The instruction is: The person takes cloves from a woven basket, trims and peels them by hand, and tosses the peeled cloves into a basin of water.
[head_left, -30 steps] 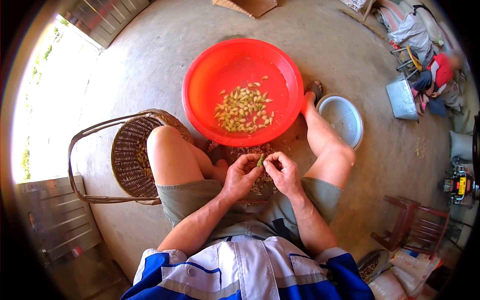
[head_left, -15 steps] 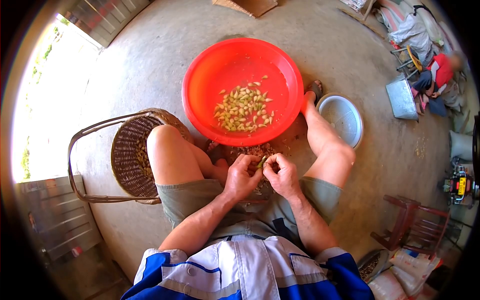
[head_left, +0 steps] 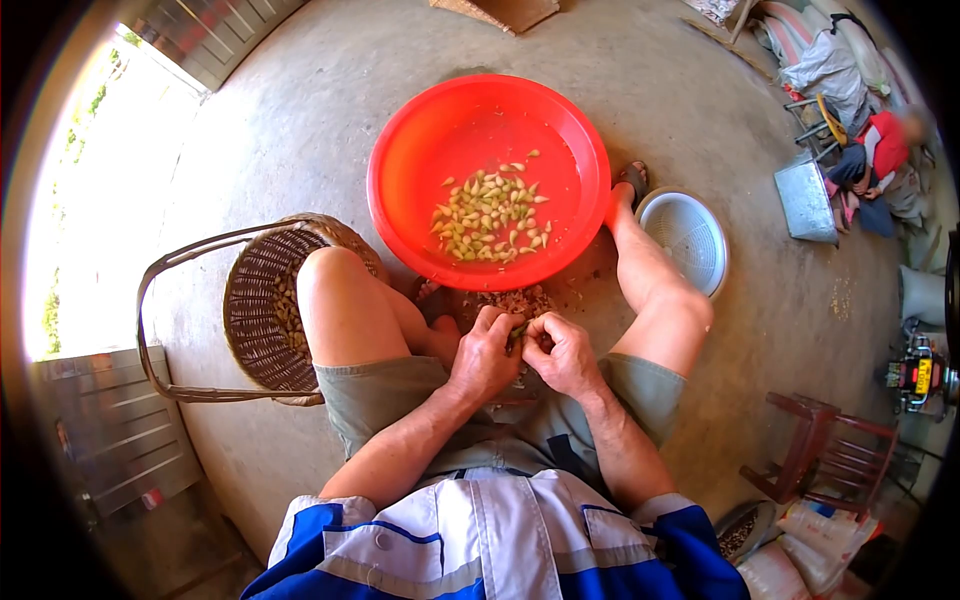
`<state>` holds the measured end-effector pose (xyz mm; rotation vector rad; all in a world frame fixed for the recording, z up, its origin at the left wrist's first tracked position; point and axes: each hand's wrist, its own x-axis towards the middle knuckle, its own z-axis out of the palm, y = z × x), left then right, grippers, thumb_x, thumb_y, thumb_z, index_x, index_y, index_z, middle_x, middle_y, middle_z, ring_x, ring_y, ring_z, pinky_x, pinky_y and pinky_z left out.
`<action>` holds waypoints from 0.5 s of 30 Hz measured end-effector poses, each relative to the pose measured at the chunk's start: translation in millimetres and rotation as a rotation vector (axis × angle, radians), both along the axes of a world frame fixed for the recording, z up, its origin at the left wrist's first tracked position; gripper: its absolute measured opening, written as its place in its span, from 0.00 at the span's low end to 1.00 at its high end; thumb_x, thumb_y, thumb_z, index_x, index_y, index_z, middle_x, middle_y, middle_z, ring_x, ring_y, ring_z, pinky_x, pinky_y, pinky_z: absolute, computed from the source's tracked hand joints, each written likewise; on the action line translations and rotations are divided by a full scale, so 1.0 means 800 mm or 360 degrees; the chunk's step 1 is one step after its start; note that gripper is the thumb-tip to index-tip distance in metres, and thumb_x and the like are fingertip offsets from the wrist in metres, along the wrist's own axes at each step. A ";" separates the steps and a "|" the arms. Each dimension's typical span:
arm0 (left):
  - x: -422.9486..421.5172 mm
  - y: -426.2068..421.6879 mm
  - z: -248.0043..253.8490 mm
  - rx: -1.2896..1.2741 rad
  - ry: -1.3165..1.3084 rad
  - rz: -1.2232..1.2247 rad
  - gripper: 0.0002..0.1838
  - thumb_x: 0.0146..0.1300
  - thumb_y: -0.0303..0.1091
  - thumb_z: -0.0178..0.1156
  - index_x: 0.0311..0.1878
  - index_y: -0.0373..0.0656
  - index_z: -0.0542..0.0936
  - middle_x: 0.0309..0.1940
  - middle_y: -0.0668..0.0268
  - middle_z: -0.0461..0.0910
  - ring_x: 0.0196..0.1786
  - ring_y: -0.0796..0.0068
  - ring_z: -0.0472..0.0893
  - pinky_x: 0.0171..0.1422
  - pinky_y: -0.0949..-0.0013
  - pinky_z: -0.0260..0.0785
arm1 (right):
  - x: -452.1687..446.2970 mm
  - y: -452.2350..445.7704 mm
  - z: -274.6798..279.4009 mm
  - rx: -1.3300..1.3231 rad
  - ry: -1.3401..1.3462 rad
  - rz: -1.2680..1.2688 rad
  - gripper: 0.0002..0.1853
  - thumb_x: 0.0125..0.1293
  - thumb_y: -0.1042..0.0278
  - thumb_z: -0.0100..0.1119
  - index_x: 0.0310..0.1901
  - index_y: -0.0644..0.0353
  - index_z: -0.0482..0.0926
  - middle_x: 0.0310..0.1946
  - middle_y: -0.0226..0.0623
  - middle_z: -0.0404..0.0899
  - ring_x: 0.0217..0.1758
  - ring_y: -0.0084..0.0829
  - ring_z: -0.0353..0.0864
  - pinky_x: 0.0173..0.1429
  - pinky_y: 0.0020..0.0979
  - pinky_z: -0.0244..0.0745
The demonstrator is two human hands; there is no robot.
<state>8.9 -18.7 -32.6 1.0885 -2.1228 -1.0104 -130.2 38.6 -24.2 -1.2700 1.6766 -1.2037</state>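
Note:
Between my knees, my left hand (head_left: 486, 352) is closed on a small greenish pointed bulb (head_left: 517, 332). My right hand (head_left: 563, 355) meets it from the other side, its fingers pinched at the bulb. Fingers cover most of the piece. Just beyond them stands a red plastic basin (head_left: 398, 130), with many pale yellow-green, teardrop-shaped bulbs (head_left: 487, 215) lying in its lower half. Peelings (head_left: 522, 300) are scattered on the floor below my hands. Left of my knee a wicker basket (head_left: 262, 340) lies tipped, with more bulbs (head_left: 287, 308) inside.
A white strainer basin (head_left: 683, 240) sits by my right foot. At far right, another person (head_left: 880, 150) sits by a metal tub (head_left: 806, 202). A wooden chair (head_left: 825, 450) and sacks (head_left: 825, 545) are at lower right. The basket's handle (head_left: 150, 300) sticks out leftward.
My fingers have shifted around the bulb and now hide more of it. The hands stay close together in nearly the same place. The whole view has moved very slightly.

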 end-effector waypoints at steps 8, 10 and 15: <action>0.003 -0.001 -0.003 0.0086 -0.0093 0.0041 0.15 0.51 0.24 0.64 0.44 0.39 0.79 0.38 0.52 0.76 0.37 0.49 0.80 0.40 0.57 0.76 | -0.007 0.006 0.007 0.0228 -0.0813 0.0067 0.03 0.61 0.79 0.59 0.32 0.62 0.75 0.26 0.26 0.76 0.26 0.14 0.71 0.29 0.19 0.68; 0.003 -0.002 -0.005 0.0315 -0.0003 0.0088 0.14 0.54 0.24 0.64 0.45 0.37 0.79 0.38 0.55 0.79 0.35 0.57 0.82 0.39 0.62 0.76 | -0.011 0.004 -0.001 0.0073 -0.0948 -0.0053 0.03 0.64 0.80 0.56 0.36 0.61 0.74 0.31 0.26 0.77 0.28 0.12 0.71 0.32 0.16 0.68; 0.002 -0.008 -0.011 0.1448 0.0583 0.0276 0.12 0.63 0.28 0.62 0.48 0.34 0.77 0.39 0.62 0.81 0.36 0.74 0.82 0.41 0.72 0.76 | -0.031 0.001 -0.009 0.0047 -0.1078 -0.0305 0.04 0.64 0.81 0.53 0.36 0.61 0.72 0.38 0.32 0.79 0.27 0.14 0.72 0.31 0.18 0.70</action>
